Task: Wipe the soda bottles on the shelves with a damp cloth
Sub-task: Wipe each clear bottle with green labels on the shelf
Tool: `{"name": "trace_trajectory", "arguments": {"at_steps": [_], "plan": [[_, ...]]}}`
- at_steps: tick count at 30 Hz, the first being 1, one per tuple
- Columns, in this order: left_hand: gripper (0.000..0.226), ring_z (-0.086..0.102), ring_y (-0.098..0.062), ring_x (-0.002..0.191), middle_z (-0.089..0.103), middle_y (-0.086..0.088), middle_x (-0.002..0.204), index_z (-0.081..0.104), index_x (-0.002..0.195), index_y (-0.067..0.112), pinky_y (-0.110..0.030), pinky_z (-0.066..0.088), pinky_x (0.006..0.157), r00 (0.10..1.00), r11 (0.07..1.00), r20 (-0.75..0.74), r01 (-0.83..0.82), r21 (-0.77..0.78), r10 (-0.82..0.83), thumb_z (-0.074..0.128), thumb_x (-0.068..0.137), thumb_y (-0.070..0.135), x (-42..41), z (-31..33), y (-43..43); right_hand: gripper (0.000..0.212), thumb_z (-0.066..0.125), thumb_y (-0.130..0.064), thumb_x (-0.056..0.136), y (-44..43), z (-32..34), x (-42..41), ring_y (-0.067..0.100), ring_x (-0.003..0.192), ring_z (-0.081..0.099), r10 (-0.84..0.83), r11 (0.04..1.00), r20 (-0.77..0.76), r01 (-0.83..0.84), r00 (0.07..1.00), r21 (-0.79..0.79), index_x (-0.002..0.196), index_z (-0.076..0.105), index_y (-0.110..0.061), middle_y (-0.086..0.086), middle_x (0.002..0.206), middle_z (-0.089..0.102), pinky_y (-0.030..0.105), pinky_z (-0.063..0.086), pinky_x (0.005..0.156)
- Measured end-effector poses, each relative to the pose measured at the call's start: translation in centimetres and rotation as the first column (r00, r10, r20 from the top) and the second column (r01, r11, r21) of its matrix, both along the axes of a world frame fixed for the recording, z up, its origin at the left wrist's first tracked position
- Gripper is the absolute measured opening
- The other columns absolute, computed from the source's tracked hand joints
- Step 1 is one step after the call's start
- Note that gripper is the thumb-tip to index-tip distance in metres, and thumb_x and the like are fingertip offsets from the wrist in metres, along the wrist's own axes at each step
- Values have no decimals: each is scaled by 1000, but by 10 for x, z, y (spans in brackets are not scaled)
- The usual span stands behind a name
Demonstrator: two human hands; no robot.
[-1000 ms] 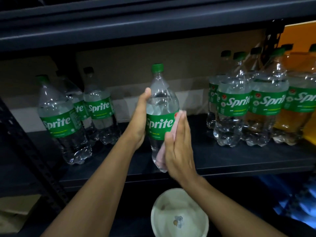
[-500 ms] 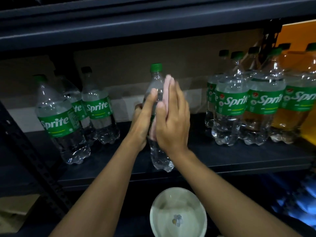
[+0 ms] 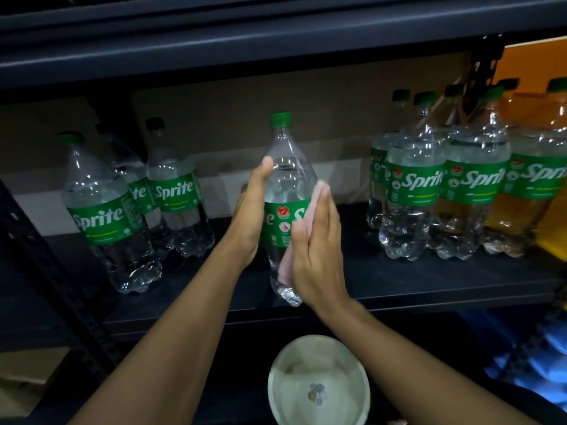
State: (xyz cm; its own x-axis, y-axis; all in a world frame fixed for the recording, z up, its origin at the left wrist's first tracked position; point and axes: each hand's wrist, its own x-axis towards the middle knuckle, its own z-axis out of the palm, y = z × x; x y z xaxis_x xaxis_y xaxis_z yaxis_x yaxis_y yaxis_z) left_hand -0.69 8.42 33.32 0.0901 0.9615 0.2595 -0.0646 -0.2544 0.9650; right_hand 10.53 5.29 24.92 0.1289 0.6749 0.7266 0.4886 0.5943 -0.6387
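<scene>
Three bottles (image 3: 135,210) left, cluster (image 3: 454,194) right

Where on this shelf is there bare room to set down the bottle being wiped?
The shelf is bare between the held bottle and the right cluster, and along the front edge. A narrower gap lies between the left hand and the left bottles. The far right is crowded.

Pink cloth (image 3: 310,210) mostly hidden behind right hand (image 3: 317,256); rightmost bottle (image 3: 549,167) cut by edge.
</scene>
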Motion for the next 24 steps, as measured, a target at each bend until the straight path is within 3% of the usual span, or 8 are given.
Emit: {"name": "trace_trajectory", "arguments": {"at_steps": [5,8,10,13,16,18,21,24], "plan": [[60,68,-7,119,75,1,128,70,131,30,-41,49,111,994,994,-25,-105,4,105,36,100,68,2,5,-6,56,28,-40,107,23,90,-2,8,124,45,-47,998,41,45,998,44,162,23,-28,-4,145,48,38,40,105],[58,74,-15,112,79,-3,119,73,129,28,-41,60,96,996,996,-26,-86,-12,85,38,103,66,4,2,-6,58,30,-41,105,29,99,-6,15,116,53,-91,994,20,90,996,68,161,27,-26,-3,132,57,46,45,100],[60,77,-16,103,80,-4,113,75,125,28,-37,62,83,995,997,-59,-79,0,79,47,98,74,4,-2,-8,58,30,-39,106,24,80,-12,16,131,49,-130,981,1,129,991,147,162,27,-22,0,149,50,45,42,107],[78,74,-14,113,78,3,121,74,127,32,-44,56,101,996,996,-38,-81,-24,80,61,77,90,3,-10,-3,61,32,-35,109,15,23,-17,19,155,24,-182,965,20,174,983,198,164,14,-16,8,170,19,44,29,122],[104,74,-24,115,75,-5,126,65,137,24,-50,55,104,994,991,26,-104,-83,106,68,63,96,1,-12,6,70,33,-37,108,1,-43,-16,21,159,5,-126,989,74,119,989,92,164,-3,-14,7,173,-5,44,19,127],[122,74,-27,115,73,-9,129,55,145,19,-52,56,103,990,986,41,-133,-99,138,72,54,98,0,-14,8,71,25,-49,108,-9,-72,-11,13,159,-2,-72,997,107,74,992,-14,163,-15,-26,-4,172,-16,38,13,127],[121,73,-25,116,73,-7,129,56,144,20,-51,55,103,990,987,16,-140,-81,142,70,54,99,-1,-16,10,69,16,-58,106,-14,-76,-5,1,156,-8,-46,994,137,59,989,-88,159,-22,-36,-16,168,-22,30,6,123],[106,72,-26,119,74,-6,130,63,140,24,-52,52,108,996,994,28,-78,-75,80,68,62,97,0,-13,5,66,20,-53,106,-10,-41,-2,-5,152,-5,-63,997,106,66,992,-30,159,-17,-41,-17,169,-15,24,5,122]]}}
